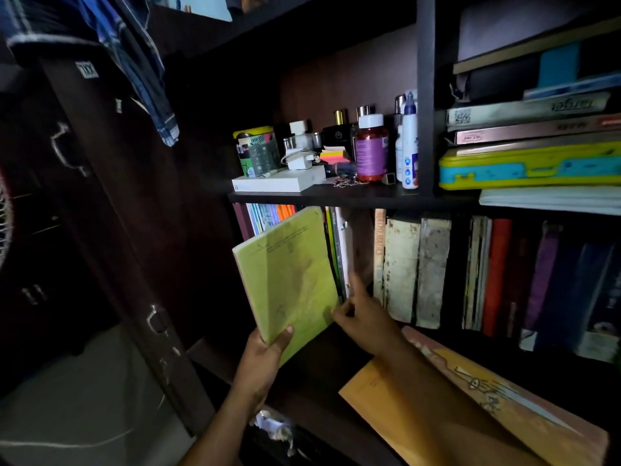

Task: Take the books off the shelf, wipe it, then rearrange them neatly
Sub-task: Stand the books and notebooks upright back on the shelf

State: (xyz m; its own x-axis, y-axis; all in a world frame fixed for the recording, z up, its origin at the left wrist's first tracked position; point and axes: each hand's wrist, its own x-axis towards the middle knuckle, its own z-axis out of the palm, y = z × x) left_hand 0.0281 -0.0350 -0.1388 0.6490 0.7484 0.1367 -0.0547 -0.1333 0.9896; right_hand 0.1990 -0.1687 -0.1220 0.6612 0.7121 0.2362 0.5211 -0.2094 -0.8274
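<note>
A: Head view, grip state? Left hand (265, 351) pinches green book (289, 277) at its lower corner, thumb on the cover; right hand (361, 317) presses loosely spread fingers on the thin upright books (339, 250) just right of it.

B: Axis?

A: Long axis runs up and away from the left grip, tilted, top edge by the shelf (336, 198) board. Left hand is nearer.

B: Compartments?

A: Same bay, further right of the grip: worn books (416, 270) upright. Above the grip: bottles, tin, white box. An orange book (487, 408) lies under the right forearm.

Purple-labelled pill bottle (370, 149) beside white glue bottle (409, 142) (upright, touching unclear)
</note>
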